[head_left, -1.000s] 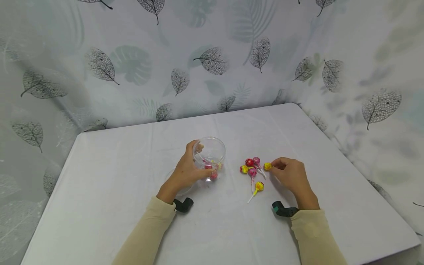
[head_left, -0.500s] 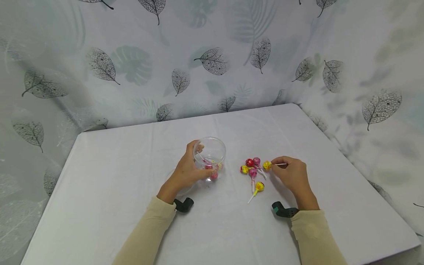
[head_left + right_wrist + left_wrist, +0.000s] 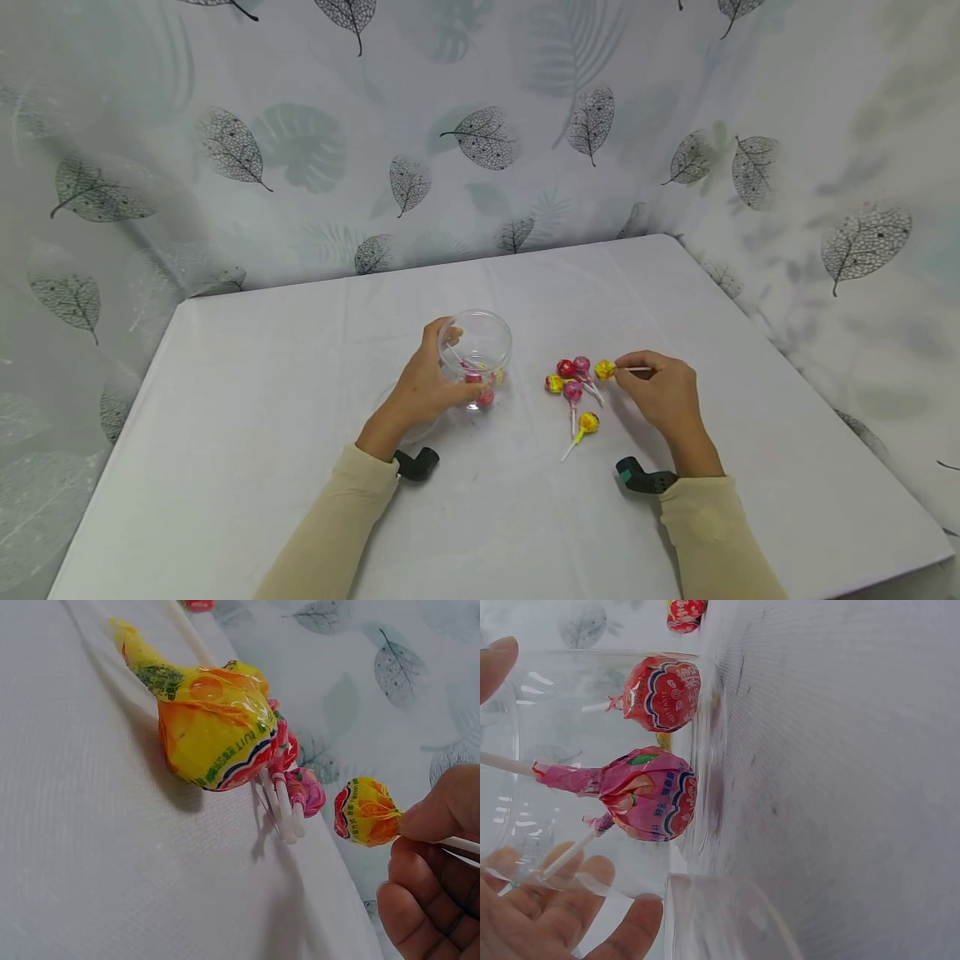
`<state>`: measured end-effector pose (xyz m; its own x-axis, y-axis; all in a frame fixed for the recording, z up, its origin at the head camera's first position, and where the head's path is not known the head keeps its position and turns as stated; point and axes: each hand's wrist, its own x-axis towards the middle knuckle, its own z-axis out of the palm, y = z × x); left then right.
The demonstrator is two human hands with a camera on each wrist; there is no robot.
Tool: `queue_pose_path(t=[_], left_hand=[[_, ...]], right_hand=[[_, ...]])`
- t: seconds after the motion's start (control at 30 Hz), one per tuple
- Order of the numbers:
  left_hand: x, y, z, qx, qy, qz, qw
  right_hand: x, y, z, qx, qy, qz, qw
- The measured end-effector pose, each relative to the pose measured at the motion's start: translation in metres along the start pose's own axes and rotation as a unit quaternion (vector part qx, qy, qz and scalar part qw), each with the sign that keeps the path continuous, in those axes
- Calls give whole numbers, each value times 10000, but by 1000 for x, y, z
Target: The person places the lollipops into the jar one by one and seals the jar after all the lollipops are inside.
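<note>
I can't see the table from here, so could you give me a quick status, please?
Left hand grips clear jar. Right hand pinches yellow lollipop by its stick. Five loose lollipops lie between. Nothing blocking.

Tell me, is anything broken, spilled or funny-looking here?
Nothing looks broken or spilled. The left hand holds the clear jar tipped sideways, a few lollipops inside. Other lollipops lie loose in a little pile while the right hand pinches a yellow lollipop.
</note>
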<state>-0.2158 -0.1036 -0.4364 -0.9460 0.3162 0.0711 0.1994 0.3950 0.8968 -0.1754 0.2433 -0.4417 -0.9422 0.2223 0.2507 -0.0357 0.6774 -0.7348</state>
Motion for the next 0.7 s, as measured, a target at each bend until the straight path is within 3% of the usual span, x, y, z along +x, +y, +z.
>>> queue_pose_path(t=[0.7], left_hand=[[0,1,-1,0,36,-123,9999]], right_hand=[[2,-21,-5,678,26,212,9975]])
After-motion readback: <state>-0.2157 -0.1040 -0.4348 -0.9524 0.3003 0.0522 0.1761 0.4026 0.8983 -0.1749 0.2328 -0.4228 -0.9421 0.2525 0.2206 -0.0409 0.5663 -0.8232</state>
